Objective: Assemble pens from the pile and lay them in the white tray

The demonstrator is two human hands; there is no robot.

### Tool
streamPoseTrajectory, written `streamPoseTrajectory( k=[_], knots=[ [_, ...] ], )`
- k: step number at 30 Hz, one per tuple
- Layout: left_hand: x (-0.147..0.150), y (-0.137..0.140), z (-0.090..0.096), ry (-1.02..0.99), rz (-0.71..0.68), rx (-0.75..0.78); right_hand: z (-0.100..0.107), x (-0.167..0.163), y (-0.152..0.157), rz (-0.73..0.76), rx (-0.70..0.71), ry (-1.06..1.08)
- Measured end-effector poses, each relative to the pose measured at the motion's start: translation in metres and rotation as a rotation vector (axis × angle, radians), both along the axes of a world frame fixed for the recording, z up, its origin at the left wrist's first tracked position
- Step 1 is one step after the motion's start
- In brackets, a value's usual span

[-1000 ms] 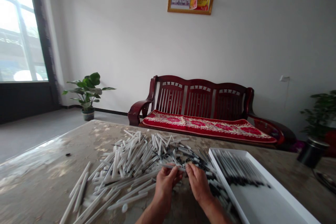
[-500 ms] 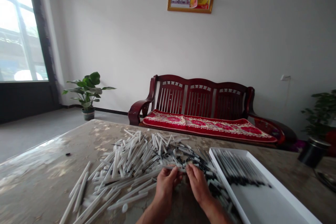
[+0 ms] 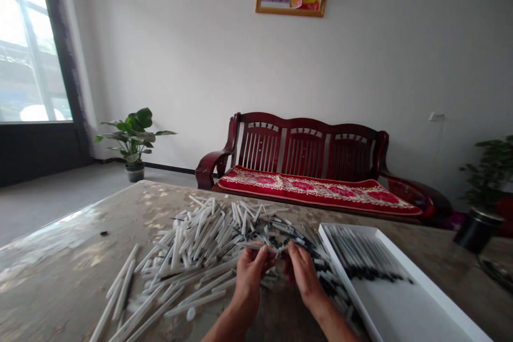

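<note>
A thin pale tube (image 3: 252,247) is pinched between the thumb and fingers of the left hand (image 3: 248,273), in front of the pile (image 3: 200,243) and roughly in line with the tabletop's (image 3: 64,291) far edge. The right hand (image 3: 303,275) is just beside the tube's right end, fingertips drawn close together; I can't tell what they grip. The pile, mostly loose white tubes, spreads from the left hand toward the far edge. Dark-ended pieces (image 3: 325,273) lie between the right hand and the white tray (image 3: 409,312). Inside, black-tipped tubes (image 3: 352,246) lie side by side at its far end. Past the far edge stands a red sofa (image 3: 304,149).
</note>
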State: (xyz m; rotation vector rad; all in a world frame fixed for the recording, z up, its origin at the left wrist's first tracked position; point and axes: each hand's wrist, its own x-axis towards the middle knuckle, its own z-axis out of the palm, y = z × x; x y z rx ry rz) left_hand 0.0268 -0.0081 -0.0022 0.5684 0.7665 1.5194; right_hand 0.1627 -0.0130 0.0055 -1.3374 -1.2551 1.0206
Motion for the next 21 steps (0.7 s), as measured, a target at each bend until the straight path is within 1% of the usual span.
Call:
streamPoseTrajectory(
  k=[1, 3, 5, 7, 9, 11, 14, 16, 19, 21],
  knots=[
    [-0.002, 0.002, -0.001, -0.018, 0.038, -0.024, 0.000, 0.005, 0.002, -0.041, 0.056, -0.072],
    [-0.008, 0.007, -0.001, -0.041, 0.112, -0.059, 0.000, 0.013, 0.005, -0.103, 0.187, -0.290],
    [-0.014, 0.011, -0.001, -0.058, 0.163, -0.067, 0.000, 0.017, 0.004, -0.090, 0.293, -0.521],
    [-0.017, 0.013, 0.000, -0.070, 0.183, -0.070, 0.000, 0.012, 0.000, -0.019, 0.344, -0.703],
    [-0.017, 0.012, 0.000, -0.072, 0.177, -0.077, 0.001, 0.002, -0.006, 0.046, 0.355, -0.847],
    [-0.016, 0.011, 0.001, -0.071, 0.164, -0.075, 0.002, -0.008, -0.010, 0.074, 0.362, -0.965],
    [-0.016, 0.009, 0.001, -0.071, 0.145, -0.084, 0.001, -0.017, -0.010, 0.097, 0.379, -1.090],
    [-0.016, 0.008, 0.002, -0.065, 0.140, -0.102, -0.003, -0.018, -0.008, 0.095, 0.389, -1.129],
    [-0.016, 0.007, 0.003, -0.047, 0.122, -0.103, -0.011, -0.015, -0.005, 0.037, 0.391, -1.150],
    [-0.016, 0.006, 0.004, -0.028, 0.100, -0.074, -0.015, -0.011, -0.004, -0.008, 0.380, -1.150]
  ],
)
